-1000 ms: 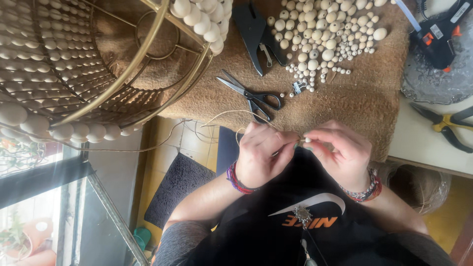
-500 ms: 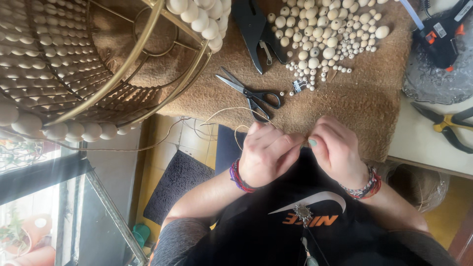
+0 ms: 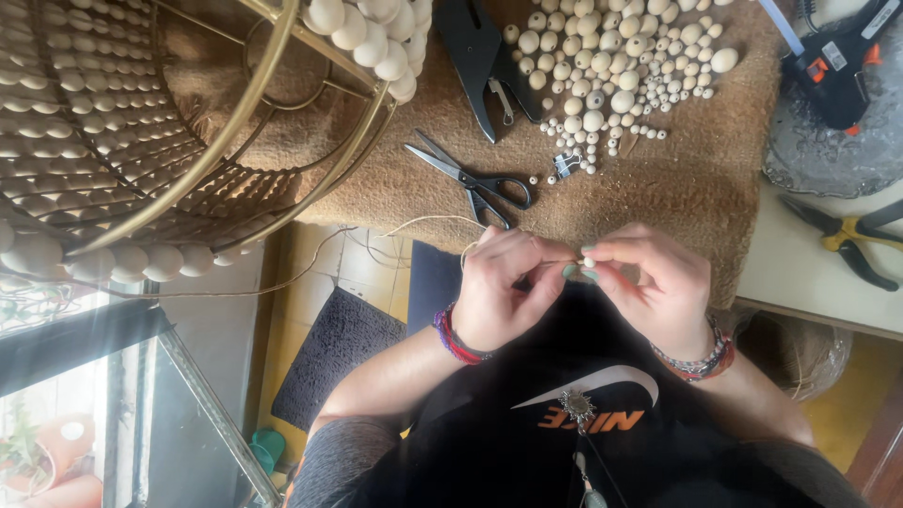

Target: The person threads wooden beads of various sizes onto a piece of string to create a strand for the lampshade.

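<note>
Scissors (image 3: 475,183) on mat (image 3: 677,188) — loose beads (image 3: 611,66) beyond, beaded frame (image 3: 160,122) left, pliers (image 3: 847,240) right.

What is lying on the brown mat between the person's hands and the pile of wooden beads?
In the head view, black-handled scissors lie on the mat between the hands, left hand and right hand, and the bead pile.

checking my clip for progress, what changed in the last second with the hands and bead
Little changed. The left hand and right hand shifted slightly, fingertips still pinched together over the small bead on the cord; nothing was let go. The scissors, the loose bead pile and the beaded wire frame stayed put.
</note>
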